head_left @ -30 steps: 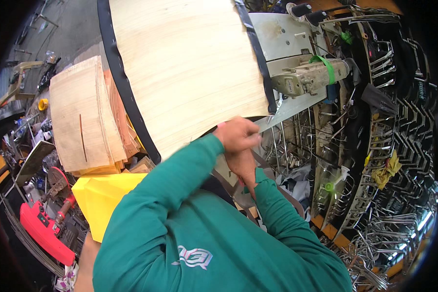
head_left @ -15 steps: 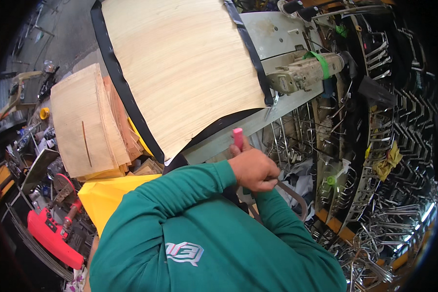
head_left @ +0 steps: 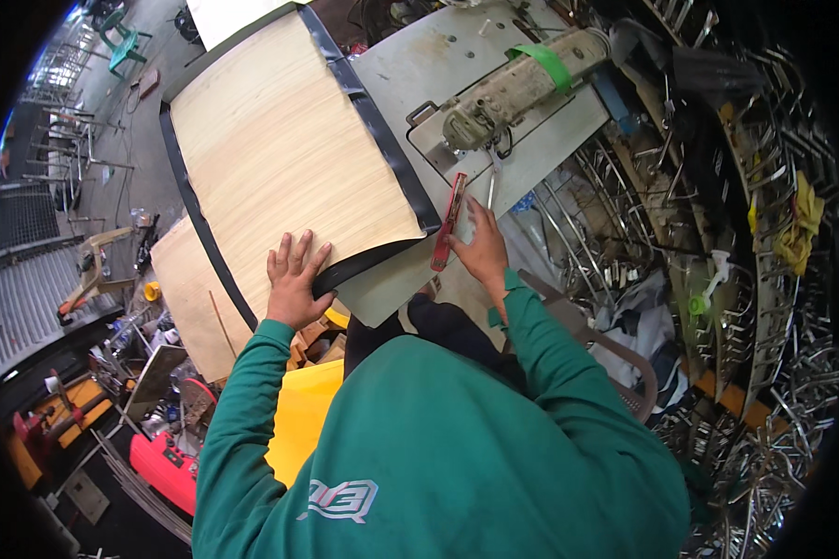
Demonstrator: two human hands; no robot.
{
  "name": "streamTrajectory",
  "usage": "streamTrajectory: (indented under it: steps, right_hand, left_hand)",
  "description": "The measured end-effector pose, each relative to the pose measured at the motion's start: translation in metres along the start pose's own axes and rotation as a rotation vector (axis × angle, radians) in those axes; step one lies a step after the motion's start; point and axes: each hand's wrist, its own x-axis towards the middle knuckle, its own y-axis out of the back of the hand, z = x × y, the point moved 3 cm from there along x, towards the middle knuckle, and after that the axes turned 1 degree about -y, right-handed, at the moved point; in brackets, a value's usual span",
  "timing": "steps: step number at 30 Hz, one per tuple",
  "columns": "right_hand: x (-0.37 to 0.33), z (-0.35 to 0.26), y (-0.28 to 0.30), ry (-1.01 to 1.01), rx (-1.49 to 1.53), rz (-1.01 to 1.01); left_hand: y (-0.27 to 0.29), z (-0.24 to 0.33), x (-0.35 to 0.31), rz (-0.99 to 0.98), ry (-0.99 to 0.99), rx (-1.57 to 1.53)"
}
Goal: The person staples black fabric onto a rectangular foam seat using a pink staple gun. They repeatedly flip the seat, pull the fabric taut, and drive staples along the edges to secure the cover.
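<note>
My left hand (head_left: 294, 284) lies with fingers spread on the near left corner of a pale wood-grained panel (head_left: 284, 140). Black edging (head_left: 378, 126) runs along the panel's sides and bows away at its near edge. My right hand (head_left: 483, 250) is beside a narrow red tool, seemingly a stapler (head_left: 444, 240), at the grey table's front edge. Its thumb is at the tool's side, and the fingers are apart rather than wrapped round it. Whether the thumb presses on the tool is hard to see.
A sewing machine (head_left: 522, 88) with a green band stands on the grey table (head_left: 410, 61). Pale wood sheets (head_left: 188, 279) are stacked left, near a yellow surface (head_left: 303, 419) and a red machine (head_left: 163, 466). Racks of bent metal rods (head_left: 774, 391) fill the right.
My left hand has moved from in front of my body out to the panel's corner. My right hand, hidden before, now shows beside the red tool. The view has shifted.
</note>
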Motion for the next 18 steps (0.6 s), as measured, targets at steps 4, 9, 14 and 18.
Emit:
streamTrajectory:
  steps: [4,9,14,18]
  right_hand:
    - [0.006,-0.032,0.024,0.503,-0.027,-0.175]
    - [0.025,-0.043,0.012,0.563,-0.008,-0.298]
    - [0.024,-0.036,-0.001,0.481,0.07,-0.198]
    - [0.021,-0.031,-0.014,0.459,0.114,-0.066]
  left_hand:
    - [0.012,0.042,0.052,0.092,-0.255,-0.197]
    - [0.012,0.097,0.149,0.034,-0.792,-0.06]
    - [0.01,0.102,0.178,0.097,-1.094,-0.09]
    - [-0.001,0.096,0.179,0.178,-1.04,-0.168]
